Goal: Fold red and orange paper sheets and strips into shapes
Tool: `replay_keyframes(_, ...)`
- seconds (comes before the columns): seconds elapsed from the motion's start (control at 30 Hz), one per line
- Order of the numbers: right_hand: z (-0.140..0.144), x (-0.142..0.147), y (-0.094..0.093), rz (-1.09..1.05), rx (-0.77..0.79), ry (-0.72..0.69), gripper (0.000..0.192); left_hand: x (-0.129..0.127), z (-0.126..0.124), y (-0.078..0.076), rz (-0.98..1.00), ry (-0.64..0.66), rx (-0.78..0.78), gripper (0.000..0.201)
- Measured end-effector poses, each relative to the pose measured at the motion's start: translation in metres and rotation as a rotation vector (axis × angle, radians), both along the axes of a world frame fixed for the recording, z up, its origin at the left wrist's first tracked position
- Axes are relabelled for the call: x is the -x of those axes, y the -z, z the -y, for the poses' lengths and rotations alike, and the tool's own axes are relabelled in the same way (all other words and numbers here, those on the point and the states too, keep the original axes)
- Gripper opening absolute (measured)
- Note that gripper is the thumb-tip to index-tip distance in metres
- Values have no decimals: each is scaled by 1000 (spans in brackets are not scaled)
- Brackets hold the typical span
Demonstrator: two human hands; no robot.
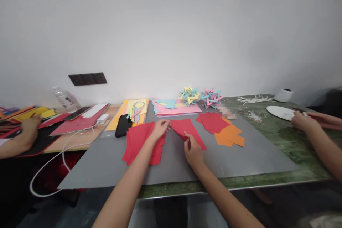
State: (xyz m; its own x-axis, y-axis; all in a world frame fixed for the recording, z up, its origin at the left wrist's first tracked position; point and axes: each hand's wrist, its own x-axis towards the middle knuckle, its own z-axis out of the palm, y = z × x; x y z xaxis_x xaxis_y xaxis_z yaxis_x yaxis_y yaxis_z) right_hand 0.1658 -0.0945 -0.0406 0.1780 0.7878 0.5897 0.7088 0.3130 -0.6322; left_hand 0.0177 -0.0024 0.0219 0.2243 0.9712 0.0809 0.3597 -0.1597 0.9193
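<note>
A red paper sheet (190,128) is raised slightly along its near edge above the grey mat (107,167). My left hand (161,129) is closed in a pinch at the sheet's upper left corner. Thumb and fingers of my right hand (193,151) grip its near edge. Beneath my left forearm lies a loose stack of red sheets (140,139), partly covered by the arm. Smaller red pieces (215,122) and orange paper pieces (229,136) overlap to the right of my right hand.
Folded paper stars (189,96), pastel sheets (176,108) and a black phone (123,125) sit farther back. A white cable (62,156) loops off the left side. Co-workers' hands appear at left (31,128) and at right (304,121), near a white disc (280,112).
</note>
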Motion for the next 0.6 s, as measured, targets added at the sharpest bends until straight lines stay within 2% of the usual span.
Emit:
replay_keyframes(0.07, 3, 0, -1, -27, -99, -46, 35, -6, -4, 7, 100, 26, 67, 36)
replay_keyframes(0.17, 5, 2, -3, 77, -172, -210, 38, -2, -6, 18, 243, 12, 132, 44)
replay_keyframes(0.3, 4, 8, -7, 349, -90, -497, 43, 7, -6, 34, 596, 16, 270, 72)
replay_keyframes(0.43, 5, 12, -12, 486, 8, -662, 40, 11, -7, 46, 727, 40, 228, 94)
replay_keyframes(0.5, 8, 13, -14, 496, 15, -709, 36, 12, -8, 49, 768, 90, 222, 95)
replay_keyframes(0.6, 13, 12, -18, 467, -23, -738, 33, 13, -8, 49, 796, 131, 223, 81)
